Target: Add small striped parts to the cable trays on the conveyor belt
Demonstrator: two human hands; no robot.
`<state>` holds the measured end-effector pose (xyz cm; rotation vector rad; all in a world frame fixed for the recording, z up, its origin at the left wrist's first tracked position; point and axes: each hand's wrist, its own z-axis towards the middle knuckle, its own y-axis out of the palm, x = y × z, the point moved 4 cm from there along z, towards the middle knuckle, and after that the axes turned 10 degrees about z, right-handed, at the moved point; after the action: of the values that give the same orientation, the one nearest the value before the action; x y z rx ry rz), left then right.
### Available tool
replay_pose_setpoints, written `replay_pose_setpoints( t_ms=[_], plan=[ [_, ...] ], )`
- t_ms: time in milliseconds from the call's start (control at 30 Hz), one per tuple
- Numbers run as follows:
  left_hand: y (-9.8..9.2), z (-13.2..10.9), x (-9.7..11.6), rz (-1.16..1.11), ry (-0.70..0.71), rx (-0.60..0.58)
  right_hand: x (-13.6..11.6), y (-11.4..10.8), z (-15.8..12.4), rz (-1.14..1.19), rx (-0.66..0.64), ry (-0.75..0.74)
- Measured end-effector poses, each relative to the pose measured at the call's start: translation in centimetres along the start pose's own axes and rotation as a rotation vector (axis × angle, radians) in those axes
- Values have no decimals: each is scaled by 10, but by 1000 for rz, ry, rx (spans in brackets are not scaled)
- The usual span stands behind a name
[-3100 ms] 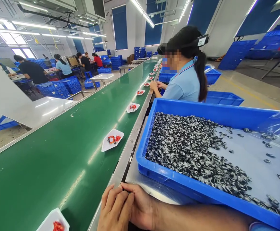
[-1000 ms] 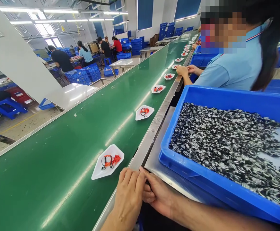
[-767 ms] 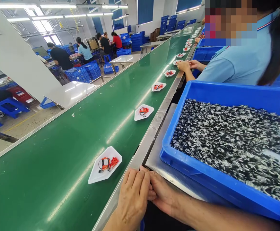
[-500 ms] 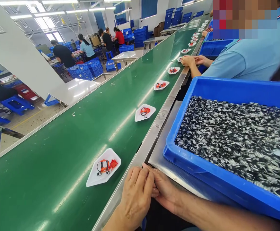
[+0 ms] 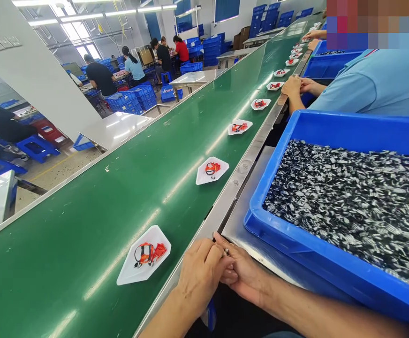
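My left hand (image 5: 200,272) and my right hand (image 5: 247,277) meet over the metal edge of the conveyor, fingers curled and fingertips together. Between them shows a small dark piece with a pale glint (image 5: 226,252), mostly covered by the fingers. To the left, a white five-sided tray (image 5: 129,271) lies on the green belt (image 5: 95,211), holding red pieces, a black loop and small dark-and-silver bits. On the right stands a blue bin (image 5: 296,246) filled with many small black-and-white pieces (image 5: 345,202).
More white trays with red contents, such as this tray (image 5: 200,176), line the belt's right side into the distance. Beyond the bin, a co-worker in a light blue shirt (image 5: 390,80) has both hands at the belt's edge. A metal rail (image 5: 239,173) borders the belt.
The nearest tray has slid down and left along the belt. The camera view has shifted slightly, moving the bin rightward in the picture. My hands have parted slightly, showing the small piece between them.
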<state>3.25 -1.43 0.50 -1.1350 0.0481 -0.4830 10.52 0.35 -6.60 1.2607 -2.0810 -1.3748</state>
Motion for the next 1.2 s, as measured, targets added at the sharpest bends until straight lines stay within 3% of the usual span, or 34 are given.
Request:
replay_pose_setpoints(
  t_ms=[467, 667, 800, 933, 1200],
  plan=[
    [-1, -2, -8, -122, -112, 3, 1, -1, 1, -9, 17, 0],
    [-13, 5, -26, -124, -191, 54, -2, 6, -1, -83, -63, 24],
    [-24, 20, -48, 14, -267, 10, -4, 8, -1, -95, -77, 23],
    [-33, 46, -65, 175, -209, -14, -4, 8, -1, -101, -51, 37],
    [-30, 82, -89, 311, -119, -113, -6, 9, -3, -111, -54, 35]
  ],
)
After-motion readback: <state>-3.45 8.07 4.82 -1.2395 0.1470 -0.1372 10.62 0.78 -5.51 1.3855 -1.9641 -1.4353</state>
